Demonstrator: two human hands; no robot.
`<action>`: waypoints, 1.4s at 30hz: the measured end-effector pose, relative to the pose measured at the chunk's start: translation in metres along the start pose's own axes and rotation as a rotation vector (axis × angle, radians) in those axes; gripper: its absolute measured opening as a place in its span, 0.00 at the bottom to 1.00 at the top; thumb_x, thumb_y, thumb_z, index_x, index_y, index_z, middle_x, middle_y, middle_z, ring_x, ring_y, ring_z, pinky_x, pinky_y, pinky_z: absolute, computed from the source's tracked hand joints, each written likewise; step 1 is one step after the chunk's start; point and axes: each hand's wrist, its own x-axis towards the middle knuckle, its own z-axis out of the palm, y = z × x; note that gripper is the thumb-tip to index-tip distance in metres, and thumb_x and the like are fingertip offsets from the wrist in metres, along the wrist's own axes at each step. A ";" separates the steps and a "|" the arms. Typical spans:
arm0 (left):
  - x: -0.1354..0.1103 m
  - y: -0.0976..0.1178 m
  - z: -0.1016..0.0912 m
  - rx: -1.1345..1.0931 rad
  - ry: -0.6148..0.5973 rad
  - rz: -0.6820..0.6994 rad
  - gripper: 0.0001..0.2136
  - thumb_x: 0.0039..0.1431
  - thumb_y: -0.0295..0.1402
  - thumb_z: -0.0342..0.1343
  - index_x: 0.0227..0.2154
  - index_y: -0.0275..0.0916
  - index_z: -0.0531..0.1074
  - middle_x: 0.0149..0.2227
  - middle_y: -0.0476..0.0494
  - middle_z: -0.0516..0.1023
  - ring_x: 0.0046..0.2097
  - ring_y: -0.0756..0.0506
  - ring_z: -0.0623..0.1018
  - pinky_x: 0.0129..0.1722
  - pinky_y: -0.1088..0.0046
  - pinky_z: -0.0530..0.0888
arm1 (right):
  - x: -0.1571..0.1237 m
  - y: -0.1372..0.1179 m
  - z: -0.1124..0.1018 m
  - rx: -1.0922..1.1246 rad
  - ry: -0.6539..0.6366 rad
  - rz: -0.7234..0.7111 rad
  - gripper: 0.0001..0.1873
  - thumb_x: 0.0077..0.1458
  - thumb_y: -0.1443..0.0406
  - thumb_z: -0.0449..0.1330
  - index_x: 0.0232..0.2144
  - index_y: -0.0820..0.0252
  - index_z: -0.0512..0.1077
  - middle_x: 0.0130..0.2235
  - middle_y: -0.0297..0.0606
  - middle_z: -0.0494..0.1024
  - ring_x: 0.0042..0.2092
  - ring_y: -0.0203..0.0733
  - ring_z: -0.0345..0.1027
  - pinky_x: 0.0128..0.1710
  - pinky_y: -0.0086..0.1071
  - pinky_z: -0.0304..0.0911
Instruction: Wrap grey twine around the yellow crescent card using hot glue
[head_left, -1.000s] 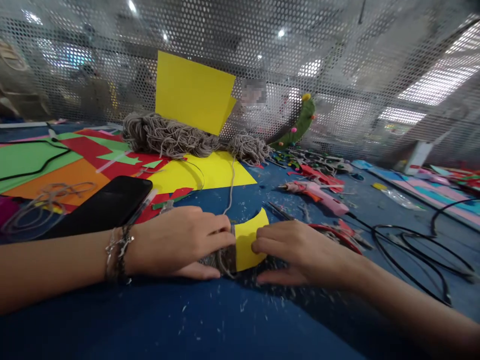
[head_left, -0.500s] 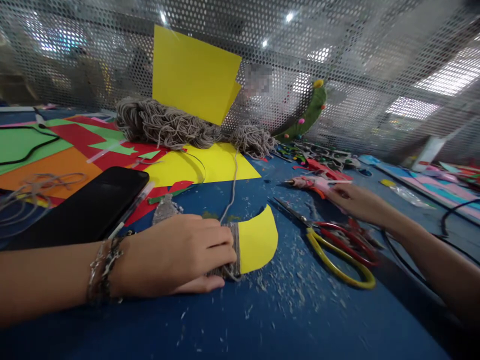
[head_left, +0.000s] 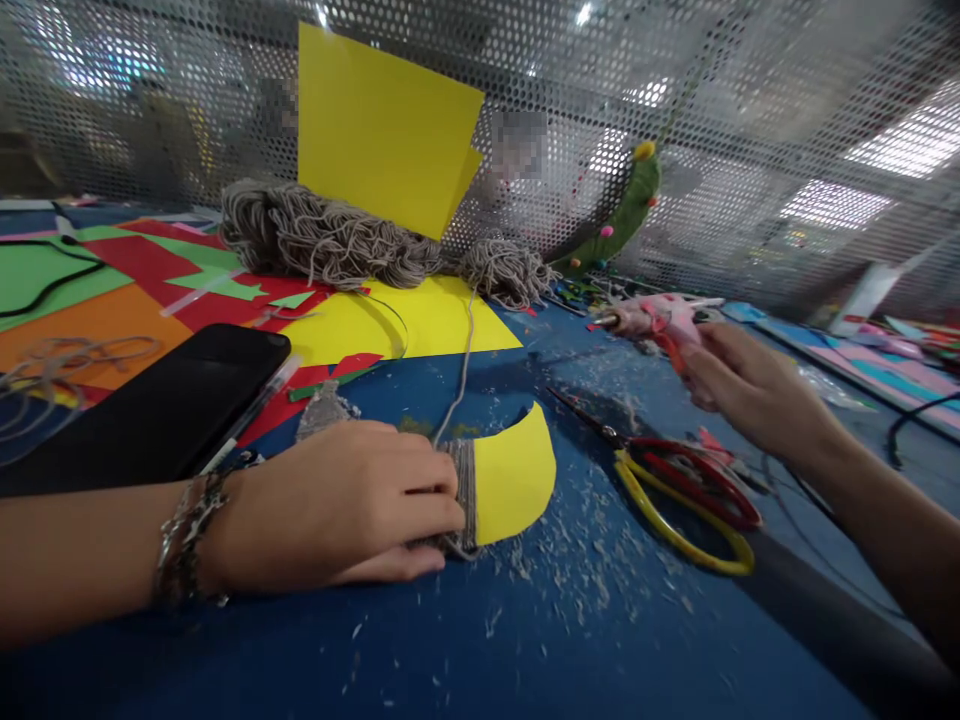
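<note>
My left hand (head_left: 341,505) is closed over a curved yellow card cutout (head_left: 514,480), pressing it to the table. Grey yarn (head_left: 466,490) is wound round the cutout next to my fingers, which hide the rest. From there a strand runs back to a small grey yarn bundle (head_left: 506,272). In my right hand (head_left: 757,385) is a pink hot glue gun (head_left: 660,318), raised above the table with its nozzle pointing left. Scissors (head_left: 675,490) with one red and one yellow handle lie slightly open between my hands.
A black phone (head_left: 172,400) and a pen lie left of my left hand, near coloured paper sheets (head_left: 97,325). A large grey yarn skein (head_left: 322,240) and upright yellow card (head_left: 386,125) stand at the back, before a perforated metal screen (head_left: 720,200). Fibre scraps litter the blue table (head_left: 480,640).
My right hand has lifted the glue gun off the table, and its cord now trails behind. My left hand keeps its hold on the cutout. The view has shifted slightly.
</note>
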 end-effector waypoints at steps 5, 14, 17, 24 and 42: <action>0.000 0.000 0.003 -0.268 0.014 -0.223 0.03 0.58 0.30 0.55 0.34 0.41 0.72 0.35 0.52 0.74 0.36 0.50 0.73 0.34 0.76 0.66 | -0.022 -0.051 -0.004 0.109 -0.207 -0.225 0.22 0.51 0.46 0.46 0.32 0.59 0.62 0.30 0.41 0.70 0.29 0.41 0.63 0.28 0.35 0.57; 0.007 0.009 0.011 -0.385 0.068 -0.445 0.05 0.58 0.31 0.56 0.27 0.40 0.72 0.31 0.52 0.73 0.34 0.50 0.72 0.33 0.75 0.65 | -0.029 -0.055 0.003 0.075 -0.190 -0.262 0.23 0.53 0.46 0.47 0.34 0.59 0.63 0.28 0.38 0.70 0.26 0.39 0.61 0.26 0.33 0.54; 0.006 0.009 0.012 -0.372 0.075 -0.427 0.05 0.59 0.31 0.54 0.28 0.40 0.71 0.31 0.52 0.73 0.33 0.50 0.72 0.32 0.75 0.64 | -0.028 -0.052 0.003 0.064 -0.193 -0.315 0.23 0.52 0.45 0.47 0.35 0.58 0.62 0.30 0.39 0.71 0.28 0.40 0.63 0.27 0.34 0.56; 0.008 0.007 0.008 -0.343 0.041 -0.410 0.07 0.61 0.30 0.50 0.28 0.39 0.69 0.31 0.53 0.71 0.32 0.51 0.70 0.30 0.76 0.61 | -0.034 -0.057 0.004 0.066 -0.252 -0.428 0.22 0.51 0.47 0.50 0.38 0.56 0.61 0.33 0.42 0.73 0.29 0.43 0.66 0.25 0.36 0.60; 0.002 0.006 0.005 -0.303 0.023 -0.308 0.04 0.57 0.28 0.55 0.27 0.38 0.67 0.31 0.53 0.71 0.31 0.52 0.70 0.28 0.78 0.62 | -0.038 -0.063 0.007 0.078 -0.233 -0.566 0.19 0.52 0.50 0.52 0.37 0.58 0.62 0.30 0.40 0.73 0.28 0.42 0.67 0.24 0.34 0.58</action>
